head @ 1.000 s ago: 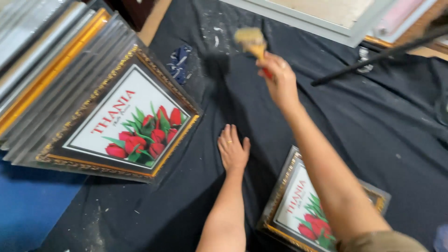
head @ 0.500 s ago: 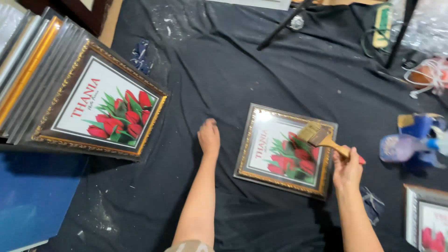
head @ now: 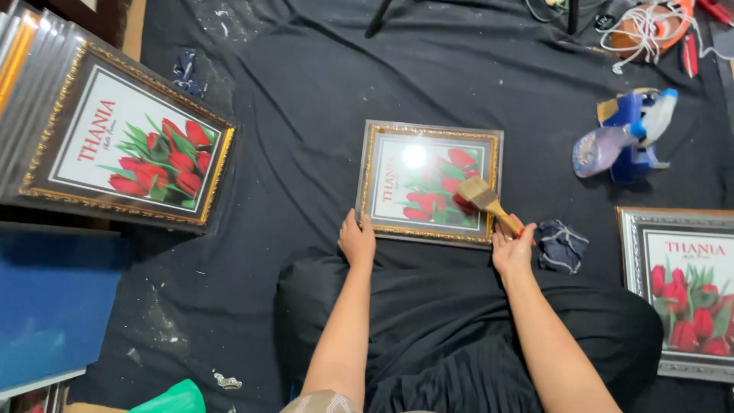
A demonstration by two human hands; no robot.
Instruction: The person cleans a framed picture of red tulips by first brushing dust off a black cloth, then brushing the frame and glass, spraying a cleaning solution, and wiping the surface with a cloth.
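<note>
- My right hand is wrapped tight around the wooden handle of the brush, fingers curled shut on it, bristles resting on the glass of the small picture frame.
- My left hand lies flat, fingers together and pressed down on the frame's near left corner, pinning it.
- The frame sits flat on the black cloth, just past both hands, right in front of my lap; left hand touches its near edge, right hand is just off its near right corner.
- I'd judge the step is brushing the glass: light strokes in one direction, bristles angled low, sweeping off the frame edge rather than back over the middle.
- I'd keep the left hand on the gilt border only, not the glass, so no prints are left; there's a glare spot on the glass, so hard to tell what dust is left.
- Dark rag lies just beside my right hand, to its right.
- Further right, another frame, well apart from the one in hand.
- Far right, a spray bottle lying on its side.
- Left, a bigger frame with red tulips leaning on a stack of frames.
</note>
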